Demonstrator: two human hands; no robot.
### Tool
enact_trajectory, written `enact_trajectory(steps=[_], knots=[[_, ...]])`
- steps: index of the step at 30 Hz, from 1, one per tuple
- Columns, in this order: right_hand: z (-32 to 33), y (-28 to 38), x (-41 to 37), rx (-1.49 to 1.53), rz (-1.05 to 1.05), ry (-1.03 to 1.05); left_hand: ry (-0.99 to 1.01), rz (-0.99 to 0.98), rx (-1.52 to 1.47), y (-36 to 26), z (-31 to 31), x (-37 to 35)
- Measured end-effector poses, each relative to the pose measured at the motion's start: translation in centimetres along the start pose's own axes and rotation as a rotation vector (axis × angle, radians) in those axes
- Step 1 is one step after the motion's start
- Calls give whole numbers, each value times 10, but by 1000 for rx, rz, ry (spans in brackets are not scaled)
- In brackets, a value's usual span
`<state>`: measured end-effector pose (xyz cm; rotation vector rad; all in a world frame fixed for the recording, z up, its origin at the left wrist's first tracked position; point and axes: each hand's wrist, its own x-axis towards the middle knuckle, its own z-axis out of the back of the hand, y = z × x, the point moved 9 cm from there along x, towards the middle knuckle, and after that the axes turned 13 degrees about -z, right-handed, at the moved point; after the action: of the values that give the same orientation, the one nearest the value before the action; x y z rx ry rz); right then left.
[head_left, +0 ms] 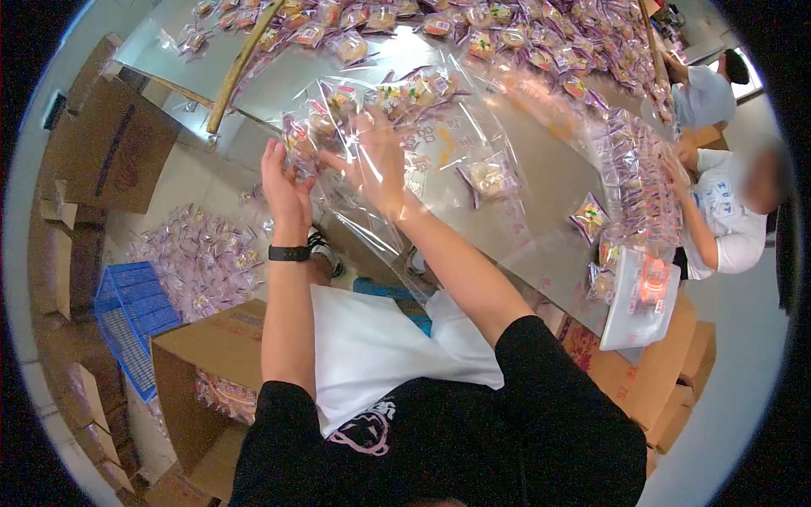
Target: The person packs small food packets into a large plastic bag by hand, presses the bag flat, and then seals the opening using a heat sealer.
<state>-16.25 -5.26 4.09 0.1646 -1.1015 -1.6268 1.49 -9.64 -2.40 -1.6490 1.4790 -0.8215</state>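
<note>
A row of small wrapped cakes (342,100), in clear wrappers with purple edges, lies along a large clear plastic bag (507,160) over the table's near edge. My right hand (376,160) shows through the film, its fingers and thumb closed around cakes of that row. At the row's left end my left hand (287,188), below a dark wristband, curls its fingers against an end cake (300,145). The film and packets partly hide both sets of fingertips. One more wrapped cake (490,179) lies under or inside the bag, to the right of my right hand.
Loose wrapped cakes (541,34) heap across the back of the metal table (553,253). A wooden strip (241,68) stands at left. Packed rows (638,177) lie near a co-worker (726,207) on the right. Cartons (203,338), a blue crate (135,317) and a floor pile (203,262) are left.
</note>
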Motion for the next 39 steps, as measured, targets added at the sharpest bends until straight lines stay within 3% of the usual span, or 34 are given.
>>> enact_trajectory(steps=[2,9,13,17,20,25,28,35,39], knots=[[-9,-2,-2,-109,-17,16,3,-8,-28,-2,-1,-1],[-4,10,-4,-64,82,-59,52,-42,21,-5,-6,-5],[-9,9,-9,-144,-3,4,49,-58,154,-4,-4,-7],[-23,6,-10,-358,75,-63,94,-77,259,-8,-17,-17],[-18,10,-10,-214,120,-7,36,-129,157,4,-5,4],[-16,-17,8,11,-224,211,-76,-96,271,-10,-3,4],[-4,-21,21,260,-228,100,-53,-109,306,-3,-1,10],[-6,-32,20,195,-196,91,-48,-119,358,-16,-9,4],[23,-38,14,125,-364,135,27,-193,401,-18,-30,-2]])
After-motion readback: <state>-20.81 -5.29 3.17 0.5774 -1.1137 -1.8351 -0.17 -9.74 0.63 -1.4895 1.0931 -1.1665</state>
